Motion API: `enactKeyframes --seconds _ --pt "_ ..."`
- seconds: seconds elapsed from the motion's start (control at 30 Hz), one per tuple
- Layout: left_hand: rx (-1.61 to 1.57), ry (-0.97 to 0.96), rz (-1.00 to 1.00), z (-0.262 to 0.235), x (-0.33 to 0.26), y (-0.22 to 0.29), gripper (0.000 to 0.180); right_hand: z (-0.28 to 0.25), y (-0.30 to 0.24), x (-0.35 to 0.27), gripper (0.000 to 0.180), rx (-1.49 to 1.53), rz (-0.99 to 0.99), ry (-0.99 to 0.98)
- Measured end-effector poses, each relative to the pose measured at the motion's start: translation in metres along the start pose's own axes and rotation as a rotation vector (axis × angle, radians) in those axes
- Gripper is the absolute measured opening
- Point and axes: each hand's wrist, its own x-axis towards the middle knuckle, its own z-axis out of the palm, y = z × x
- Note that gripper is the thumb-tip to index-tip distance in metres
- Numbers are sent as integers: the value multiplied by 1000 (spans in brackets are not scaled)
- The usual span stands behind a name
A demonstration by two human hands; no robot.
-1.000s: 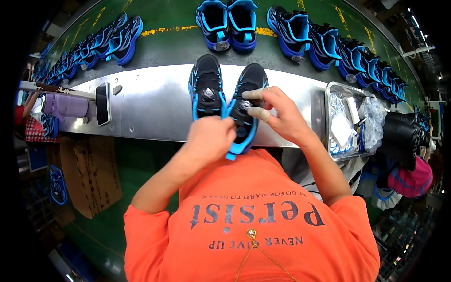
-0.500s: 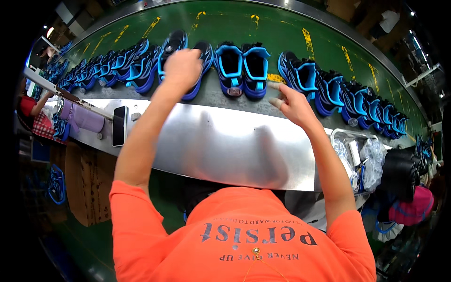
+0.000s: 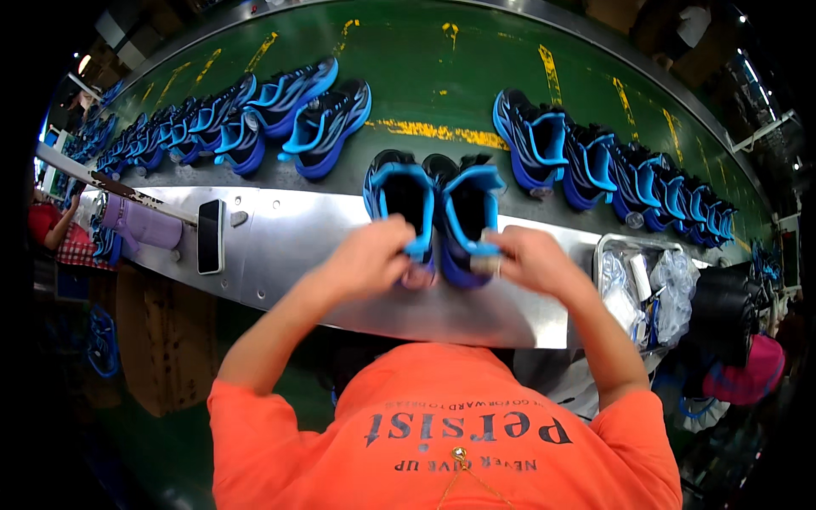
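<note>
A pair of black and blue sneakers rests on the metal table (image 3: 280, 289) in front of me, toes pointing away. The collar of the left sneaker (image 3: 401, 195) is pinched at the heel by my left hand (image 3: 367, 257). My right hand (image 3: 534, 259) grips the heel of the right sneaker (image 3: 467, 208) by its light blue lining. Both hands have their fingers closed, though some fingertips are hidden behind the heels. The two sneakers stand side by side, almost touching.
Behind the table runs a green conveyor belt (image 3: 416, 76). Rows of matching sneakers line it at left (image 3: 327, 132) and right (image 3: 535, 140). A phone (image 3: 210, 238) and a purple bottle (image 3: 146, 223) lie at left. A tray of plastic bags (image 3: 671, 289) sits at right.
The middle pair of sneakers has come from the belt's edge onto the table, toward me, now in both hands. My left hand has left the sneakers at left, which now lie angled.
</note>
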Motion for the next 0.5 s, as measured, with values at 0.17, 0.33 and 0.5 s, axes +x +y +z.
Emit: enactKeyframes --seconds 0.17,0.33,0.5 --pt "-43 -71 -70 44 -79 51 19 48 -45 -81 33 -13 20 -100" --pt "-20 319 -251 5 -87 76 39 1 -69 -77 49 210 11 149" --pt "303 523 -60 17 -24 44 46 30 -38 -19 63 -187 -100 369"
